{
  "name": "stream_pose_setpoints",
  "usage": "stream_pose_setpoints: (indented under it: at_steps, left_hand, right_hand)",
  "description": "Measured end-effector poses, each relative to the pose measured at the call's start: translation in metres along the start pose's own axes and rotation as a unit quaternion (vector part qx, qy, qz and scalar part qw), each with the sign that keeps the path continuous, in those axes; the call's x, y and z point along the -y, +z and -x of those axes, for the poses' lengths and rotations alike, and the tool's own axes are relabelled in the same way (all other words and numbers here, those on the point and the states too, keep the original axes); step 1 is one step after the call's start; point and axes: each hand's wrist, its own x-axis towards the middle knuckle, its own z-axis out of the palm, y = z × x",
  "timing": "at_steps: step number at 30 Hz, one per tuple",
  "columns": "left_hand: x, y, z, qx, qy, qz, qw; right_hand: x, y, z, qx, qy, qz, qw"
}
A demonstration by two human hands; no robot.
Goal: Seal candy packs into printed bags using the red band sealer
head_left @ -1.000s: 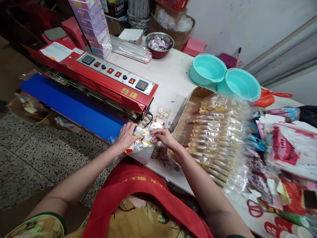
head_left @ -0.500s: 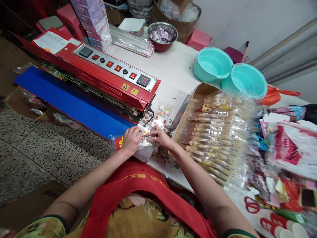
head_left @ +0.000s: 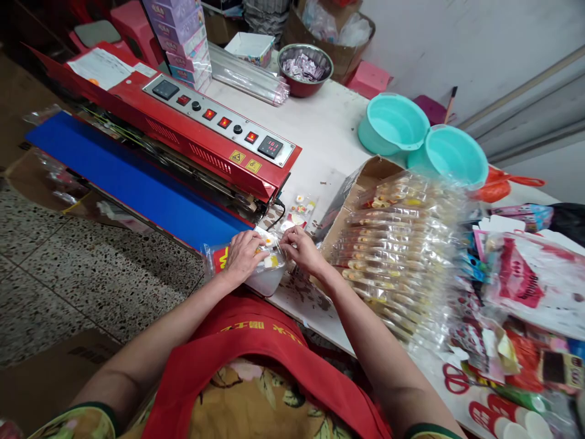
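In the head view, my left hand [head_left: 244,257] lies over a clear plastic bag [head_left: 219,259] with red and yellow print, its fingers pressed on it. White and yellow egg-like pieces [head_left: 271,261] show through the plastic beside those fingers. Under them sits a translucent plastic tub [head_left: 267,280] at the table's near edge. My right hand [head_left: 301,249] has its thumb and fingers pinched together at the bag's right end; the plastic between them is hard to make out. Just beyond, small clear packets [head_left: 301,210] with coloured pieces rest on the table.
A red sealing machine [head_left: 205,131] with a blue conveyor belt [head_left: 132,183] stands on the left. On the right are a cardboard box [head_left: 351,183] of filled clear bags [head_left: 388,244], two turquoise basins [head_left: 395,125], red-handled scissors [head_left: 456,379] and paper cups [head_left: 489,417].
My right hand has shifted slightly right, away from the left hand, and more of the egg-like pieces shows between them. The left hand stays on the bag. The view has moved slightly.
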Motion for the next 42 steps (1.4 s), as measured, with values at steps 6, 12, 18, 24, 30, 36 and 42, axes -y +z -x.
stream_pose_setpoints:
  at_steps: [6,12,18,24,30,36,42]
  left_hand:
    - [-0.001,0.001,0.002,-0.004,-0.001,-0.002,1.0]
    - [0.001,-0.003,0.002,-0.002,-0.04,0.006,0.999]
    - [0.005,-0.013,0.007,-0.007,-0.118,0.052,0.992]
    - [0.004,-0.033,-0.019,0.044,-0.259,0.345,0.901]
    - [-0.004,-0.04,-0.057,0.091,-0.342,0.56,0.749]
    - [-0.002,-0.018,-0.06,-0.034,-0.36,0.525,0.771]
    - [0.01,-0.017,-0.07,-0.023,-0.406,0.552,0.727]
  right_hand:
    - [0.003,0.002,-0.004,0.034,0.028,0.01,0.999]
    - [0.0,0.007,0.021,-0.079,0.121,-0.092,0.985]
    - [0.015,0.027,0.043,-0.209,0.222,-0.117,0.945]
    - [0.053,0.014,0.029,-0.209,0.209,-0.339,0.893]
    - [0.053,0.01,0.011,-0.226,0.232,-0.345,0.881]
    - [0.04,0.017,0.006,-0.255,0.226,-0.309,0.888]
    - [0.028,0.024,-0.016,-0.29,0.228,-0.356,0.859]
